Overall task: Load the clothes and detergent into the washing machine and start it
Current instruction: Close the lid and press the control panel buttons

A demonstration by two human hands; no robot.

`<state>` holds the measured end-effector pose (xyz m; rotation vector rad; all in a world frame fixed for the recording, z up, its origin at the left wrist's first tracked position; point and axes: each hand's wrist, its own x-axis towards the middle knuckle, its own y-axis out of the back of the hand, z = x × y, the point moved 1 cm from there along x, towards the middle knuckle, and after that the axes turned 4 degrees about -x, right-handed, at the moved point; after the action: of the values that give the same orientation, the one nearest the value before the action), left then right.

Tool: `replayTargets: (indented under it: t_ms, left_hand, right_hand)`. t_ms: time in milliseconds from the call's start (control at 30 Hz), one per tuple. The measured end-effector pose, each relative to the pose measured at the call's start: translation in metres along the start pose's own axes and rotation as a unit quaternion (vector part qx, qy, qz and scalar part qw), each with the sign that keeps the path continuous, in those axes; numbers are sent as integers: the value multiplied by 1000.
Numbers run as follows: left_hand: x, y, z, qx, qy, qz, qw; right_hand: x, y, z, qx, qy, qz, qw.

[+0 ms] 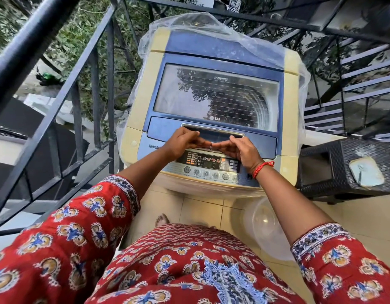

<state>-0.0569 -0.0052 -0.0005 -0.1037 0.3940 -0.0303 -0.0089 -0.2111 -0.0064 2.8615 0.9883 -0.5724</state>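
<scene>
A: Now, top-loading washing machine (213,99) dead ahead of the person, lid (216,95) down, drum showing through its glass.

B: And both hands are at the lid handle (212,131), the silver recess along the lid's front edge, just above the control panel (209,164).

A: Left hand (182,142) first: fingers curled at the handle's left end, fingertips at its lip. Hooked into it or only resting there? Can't tell from this angle.

B: Right hand (239,149): fingers mostly straight, thumb up at the handle's right end, palm over the panel. A loose grip at best, closed round nothing.

A: Red thread (263,168) on that wrist.

B: Clear plastic sheet (189,25) bunched behind the machine's back.

A: Right of the machine, a dark woven stool (347,165). Left, black railing (97,88).

B: Below its front, a clear plastic tub (264,224) on the tiled floor (198,211).
</scene>
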Motion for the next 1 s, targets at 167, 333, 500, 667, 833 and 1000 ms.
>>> replayTargets:
  t_ms: [167, 333, 500, 667, 833, 1000]
  left_hand:
    - [-3, -3, 2, -16, -7, -2, 1000]
    - [1, -1, -1, -24, -5, -13, 1000]
    - [3, 1, -4, -12, -6, -12, 1000]
    - [2, 0, -5, -8, -3, -14, 1000]
    - [4, 1, -6, 1, -1, -2, 1000]
    - [3, 0, -4, -11, 4, -2, 1000]
  right_hand:
    - [-2, -1, -2, 0, -1, -1, 1000]
    - [-1, -2, -3, 5, -7, -1, 1000]
    - [0, -1, -1, -3, -3, 3, 1000]
    - [-1, -3, -1, -3, -3, 11, 1000]
    - [-2, -3, -2, 4, -4, 14, 1000]
    - [-2, -3, -2, 4, 0, 11, 1000]
